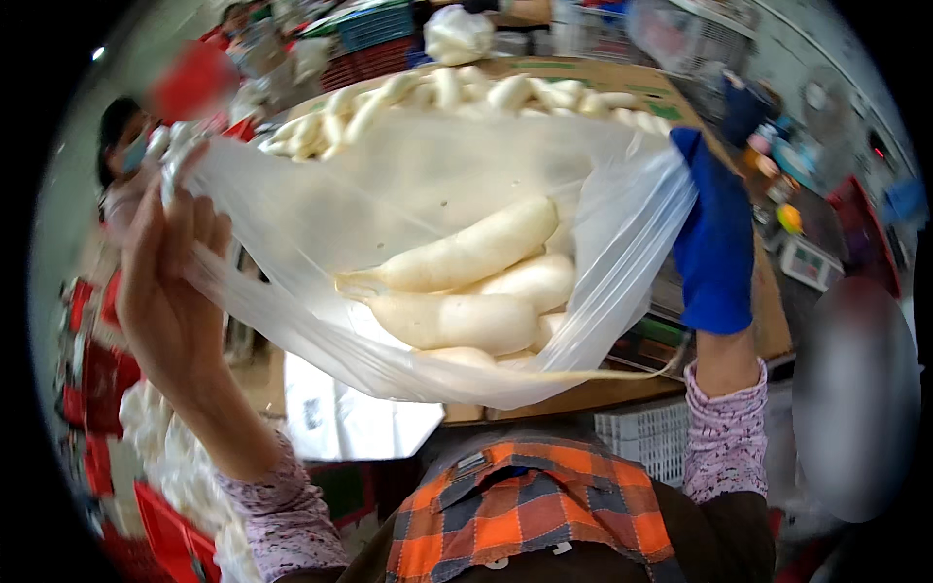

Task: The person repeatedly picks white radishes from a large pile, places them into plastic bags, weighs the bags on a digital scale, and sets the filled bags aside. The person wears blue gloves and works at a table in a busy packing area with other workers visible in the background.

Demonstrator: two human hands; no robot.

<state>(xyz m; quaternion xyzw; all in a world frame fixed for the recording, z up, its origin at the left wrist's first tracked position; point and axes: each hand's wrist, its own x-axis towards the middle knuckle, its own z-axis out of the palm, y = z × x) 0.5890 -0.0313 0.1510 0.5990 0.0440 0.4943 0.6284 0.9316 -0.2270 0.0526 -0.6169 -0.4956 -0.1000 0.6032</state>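
A translucent plastic bag is stretched wide in front of me, with several white radishes lying in it. My bare left hand grips the bag's left edge, the plastic bunched at the fingertips. On the other side, my right hand, in a blue glove, holds the gathered right edge; its fingers are partly hidden. A thin root trails from the bag's lower edge toward the right wrist. Beyond the bag, many more white radishes are heaped on the cardboard-covered table.
Flat white plastic bags lie at the table's near left edge. Filled white bags and red crates stand lower left. A masked person is at the upper left. A small scale sits on a dark surface at right.
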